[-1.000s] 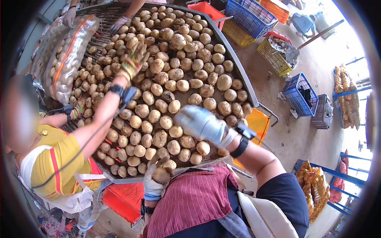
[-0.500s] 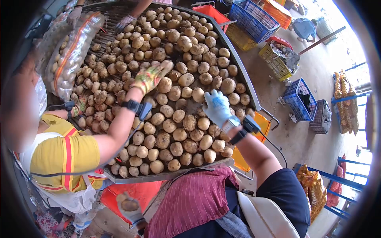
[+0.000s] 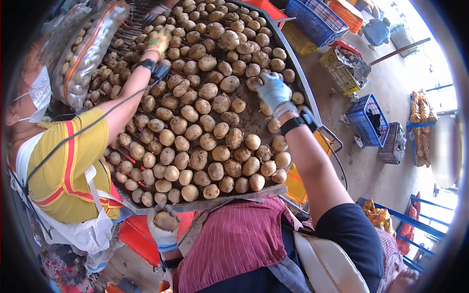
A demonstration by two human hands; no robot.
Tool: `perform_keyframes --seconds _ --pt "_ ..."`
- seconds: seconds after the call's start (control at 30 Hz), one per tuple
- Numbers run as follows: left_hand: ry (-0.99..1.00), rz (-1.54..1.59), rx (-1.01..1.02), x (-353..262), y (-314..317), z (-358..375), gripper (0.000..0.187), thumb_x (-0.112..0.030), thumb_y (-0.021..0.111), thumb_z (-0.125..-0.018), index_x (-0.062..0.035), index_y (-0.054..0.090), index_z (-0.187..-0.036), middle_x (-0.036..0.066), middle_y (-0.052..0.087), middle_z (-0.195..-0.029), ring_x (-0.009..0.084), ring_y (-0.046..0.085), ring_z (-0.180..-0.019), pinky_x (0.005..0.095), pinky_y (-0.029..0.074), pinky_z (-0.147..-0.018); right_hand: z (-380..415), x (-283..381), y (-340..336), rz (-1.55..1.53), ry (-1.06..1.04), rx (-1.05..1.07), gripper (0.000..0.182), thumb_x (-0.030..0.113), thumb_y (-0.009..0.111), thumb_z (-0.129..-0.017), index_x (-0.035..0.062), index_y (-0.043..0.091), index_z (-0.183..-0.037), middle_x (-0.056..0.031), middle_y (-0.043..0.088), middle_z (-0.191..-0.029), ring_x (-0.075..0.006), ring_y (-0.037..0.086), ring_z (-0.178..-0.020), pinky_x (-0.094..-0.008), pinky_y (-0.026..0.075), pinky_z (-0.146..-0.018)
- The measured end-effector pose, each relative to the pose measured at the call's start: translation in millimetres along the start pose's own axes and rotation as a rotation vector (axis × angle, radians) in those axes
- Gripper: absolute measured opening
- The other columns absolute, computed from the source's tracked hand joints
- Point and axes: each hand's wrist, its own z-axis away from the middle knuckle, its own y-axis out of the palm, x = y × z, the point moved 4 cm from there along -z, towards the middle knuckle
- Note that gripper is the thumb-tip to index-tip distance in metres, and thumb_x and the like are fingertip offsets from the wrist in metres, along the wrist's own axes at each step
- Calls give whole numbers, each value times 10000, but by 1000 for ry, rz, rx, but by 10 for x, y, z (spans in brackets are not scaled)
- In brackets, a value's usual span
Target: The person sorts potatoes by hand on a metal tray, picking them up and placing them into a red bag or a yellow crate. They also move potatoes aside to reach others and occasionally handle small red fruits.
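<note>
My right hand (image 3: pixel 274 91), in a light blue and white glove, reaches over the right side of a slatted metal sorting table (image 3: pixel 249 195). Its fingers are spread against the potatoes, beside a potato (image 3: pixel 253 84) at their left. Low at the table's front edge, my left hand (image 3: pixel 163 235) in a white and blue glove is closed around a brownish potato (image 3: pixel 167 221). Many loose potatoes (image 3: pixel 198 159) cover the table, some with dirt on them.
A co-worker in a yellow shirt (image 3: pixel 73 156) stands at the left, one gloved hand (image 3: pixel 158 41) among the potatoes. A filled clear bag (image 3: pixel 88 58) lies at the back left. Crates (image 3: pixel 369 122) stand on the floor at right, a red container (image 3: pixel 139 239) below the table.
My right hand has moved up and slightly right across the potatoes. My left hand has risen toward the table edge with its potato. The co-worker's hand has moved farther back; several potatoes have shifted.
</note>
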Motion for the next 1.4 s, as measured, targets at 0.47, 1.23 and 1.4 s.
perform_keyframes --seconds 0.47,1.23,1.4 --pt "-181 -210 24 538 718 -157 352 -393 536 -965 -50 597 -1015 116 640 -873 268 650 -759 439 564 -648 733 888 246 46 -222 301 191 199 547 -875 98 627 -1017 -134 700 -862 -308 701 -826 -453 545 -672" --pt "-207 -42 92 570 707 -549 484 -446 536 -945 -103 543 -1287 131 637 -1151 260 680 -785 455 599 -657 -558 1422 342 323 -454 485 348 159 578 -804 148 695 -1132 -139 702 -1076 -320 685 -980 -424 561 -808" --pt "-239 29 59 627 568 -429 473 -425 551 -934 -82 553 -1260 120 632 -1070 252 646 -806 431 559 -685 153 998 233 322 -452 529 286 186 573 -826 60 718 -1038 -172 715 -1009 -342 687 -975 -433 546 -837"
